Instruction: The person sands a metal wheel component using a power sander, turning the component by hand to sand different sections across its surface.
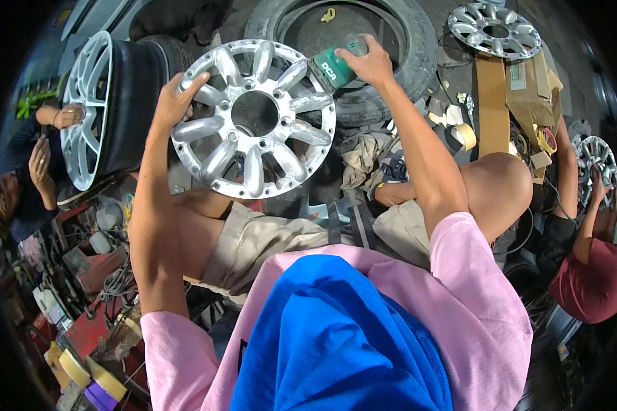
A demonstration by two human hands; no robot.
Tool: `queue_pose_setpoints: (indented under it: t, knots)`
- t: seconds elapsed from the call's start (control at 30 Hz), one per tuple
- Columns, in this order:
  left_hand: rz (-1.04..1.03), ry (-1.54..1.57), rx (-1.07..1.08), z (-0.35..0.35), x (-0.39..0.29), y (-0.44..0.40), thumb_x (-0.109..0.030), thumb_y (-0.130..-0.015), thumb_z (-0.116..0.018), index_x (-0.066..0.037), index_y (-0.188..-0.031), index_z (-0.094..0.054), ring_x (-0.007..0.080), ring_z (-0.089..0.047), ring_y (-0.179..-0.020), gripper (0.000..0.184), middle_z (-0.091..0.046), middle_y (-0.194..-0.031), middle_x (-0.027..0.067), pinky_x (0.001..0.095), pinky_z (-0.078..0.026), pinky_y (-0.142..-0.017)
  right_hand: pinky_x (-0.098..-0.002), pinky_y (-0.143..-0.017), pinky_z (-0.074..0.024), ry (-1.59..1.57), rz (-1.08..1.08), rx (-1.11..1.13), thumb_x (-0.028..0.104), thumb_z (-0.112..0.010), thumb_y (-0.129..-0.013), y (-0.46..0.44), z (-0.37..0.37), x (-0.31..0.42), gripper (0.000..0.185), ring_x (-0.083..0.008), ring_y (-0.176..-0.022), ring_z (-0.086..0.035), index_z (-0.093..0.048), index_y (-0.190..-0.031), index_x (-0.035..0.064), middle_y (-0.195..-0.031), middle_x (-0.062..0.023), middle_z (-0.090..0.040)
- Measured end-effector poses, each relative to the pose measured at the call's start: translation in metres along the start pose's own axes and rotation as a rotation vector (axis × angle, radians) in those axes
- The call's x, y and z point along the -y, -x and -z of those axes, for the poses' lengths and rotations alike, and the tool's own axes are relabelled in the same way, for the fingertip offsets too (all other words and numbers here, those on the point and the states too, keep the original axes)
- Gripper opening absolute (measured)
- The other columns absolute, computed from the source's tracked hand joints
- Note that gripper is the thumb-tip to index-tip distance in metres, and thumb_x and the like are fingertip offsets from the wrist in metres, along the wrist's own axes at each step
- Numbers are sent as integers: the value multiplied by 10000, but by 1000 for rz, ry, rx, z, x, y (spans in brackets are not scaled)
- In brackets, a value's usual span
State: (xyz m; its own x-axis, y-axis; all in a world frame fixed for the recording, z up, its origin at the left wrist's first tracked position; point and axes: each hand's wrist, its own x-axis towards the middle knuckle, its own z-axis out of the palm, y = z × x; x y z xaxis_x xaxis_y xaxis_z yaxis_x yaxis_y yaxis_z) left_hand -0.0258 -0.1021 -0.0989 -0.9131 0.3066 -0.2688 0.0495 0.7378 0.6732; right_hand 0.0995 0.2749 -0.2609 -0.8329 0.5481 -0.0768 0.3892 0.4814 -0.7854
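Note:
A bare silver wheel face [253, 149] with several spokes and a round centre hole is tilted up in front of me, above my lap. My left hand [176, 103] grips its left edge, thumb on the front and the other fingers partly hidden. In my right hand [371, 61] is a green DCA power sander [334, 70], wrapped by the fingers from above. The sander's lower end is against the wheel's upper right edge, by a spoke; its working face is hidden.
A large tire [418, 51] lies behind the wheel. At left, another person's hands [67, 116] are at a white-spoked wheel [82, 109]. Another wheel face [495, 31] rests by a cardboard box [531, 82]. At far right a person in a red cap [591, 281] handles a wheel.

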Motion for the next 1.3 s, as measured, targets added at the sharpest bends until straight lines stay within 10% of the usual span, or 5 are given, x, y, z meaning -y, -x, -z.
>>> queue_pose_setpoints:
  t: [0.9,0.93,1.3]
  knots:
    - [484,163,-113,-57,164,-38,-765,-759,-730,8,-1044,-744,136,-559,-491,824,-629,-651,73,308,-431,-454,-452,-975,-515,102,563,-156,510,-825,-741,-39,-11,69,730,-361,-1143,-651,-614,-1308,100,-1215,-158,-658]
    - [495,173,-96,-59,166,-39,-782,-759,-717,5,-1036,-740,137,-558,-496,835,-621,-645,70,311,-432,-456,-446,-1025,-490,34,479,-93,315,-801,-761,-27,-1,90,624,-379,-1199,-616,-598,-1289,50,-1237,-202,-637]
    - [606,121,-33,-62,169,-53,-838,-745,-689,-10,-979,-736,157,-543,-514,861,-614,-690,71,337,-441,-478,-497,-955,-525,194,617,224,401,-808,-718,-1,-12,155,711,-439,-1122,-637,-585,-1300,58,-1233,-222,-632]
